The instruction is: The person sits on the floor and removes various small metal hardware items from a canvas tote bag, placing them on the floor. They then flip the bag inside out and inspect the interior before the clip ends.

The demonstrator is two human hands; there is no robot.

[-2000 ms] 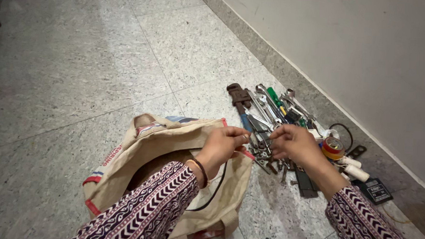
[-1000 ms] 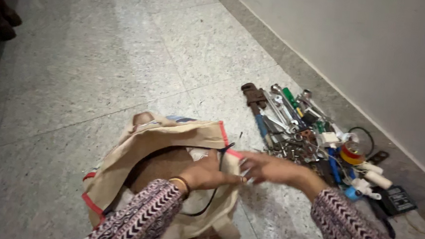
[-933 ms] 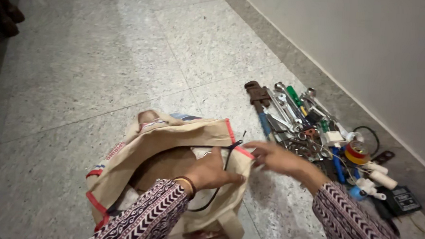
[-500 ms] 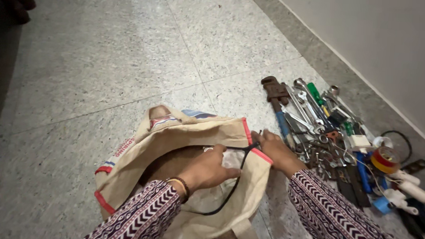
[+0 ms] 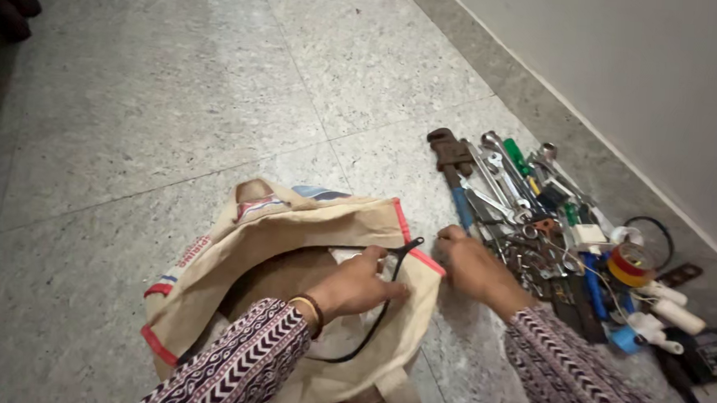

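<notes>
Gripping bag point(image 5: 207, 275) rim – left hand point(image 5: 358, 285) (mouth open), right hand point(image 5: 474, 265) beside tools point(image 5: 537, 219)

Bag point(image 5: 291, 247) interior hidden; tool pile point(image 5: 553, 236) cut off

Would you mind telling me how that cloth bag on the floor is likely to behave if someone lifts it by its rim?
The cloth bag would probably sag and fold, since its walls already crumple around the left hand. It looks light for its size. Its mouth may well close when lifted, as nothing stiff seems to hold it open.
</notes>
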